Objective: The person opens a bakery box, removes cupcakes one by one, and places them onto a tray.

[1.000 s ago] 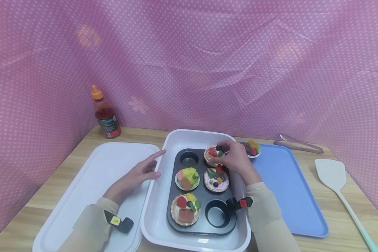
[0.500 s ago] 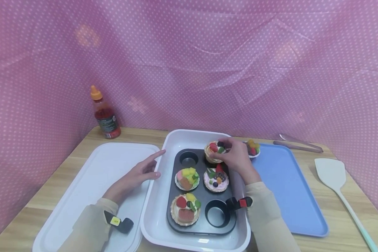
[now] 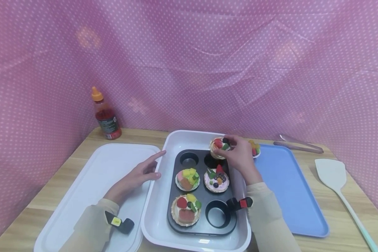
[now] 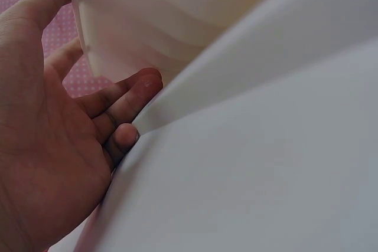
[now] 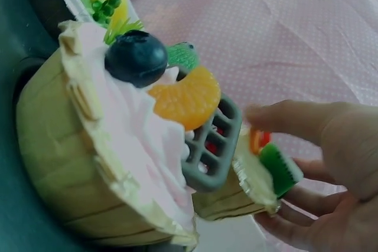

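My right hand (image 3: pixel 240 157) holds a fruit tart (image 3: pixel 215 153) between thumb and fingers, over the far right end of the black muffin tin (image 3: pixel 201 229). Strawberry, a dark berry and a green piece top that tart. A pink cream tart (image 3: pixel 217 187) sits in the middle right cup, and looms large in the right wrist view. On the left side of the tin are a yellow-topped tart (image 3: pixel 182 185) and a cream tart (image 3: pixel 180 211) with red fruit. My left hand (image 3: pixel 138 176) rests at the left rim of the deep white tray (image 3: pixel 159 224), fingers extended.
Flat white tray (image 3: pixel 119 154) lies left, a blue tray (image 3: pixel 280 175) right. Another fruit-topped tart (image 3: pixel 254 150) sits on the blue tray's far corner, partly behind my hand. A sauce bottle (image 3: pixel 107 120), tongs (image 3: pixel 299 145) and a white spatula (image 3: pixel 332 175) stand or lie around.
My right hand has lifted the fruit tart out of the tin's far right cup and moved it up and slightly right. The cup now shows dark below it. My left hand stays put.
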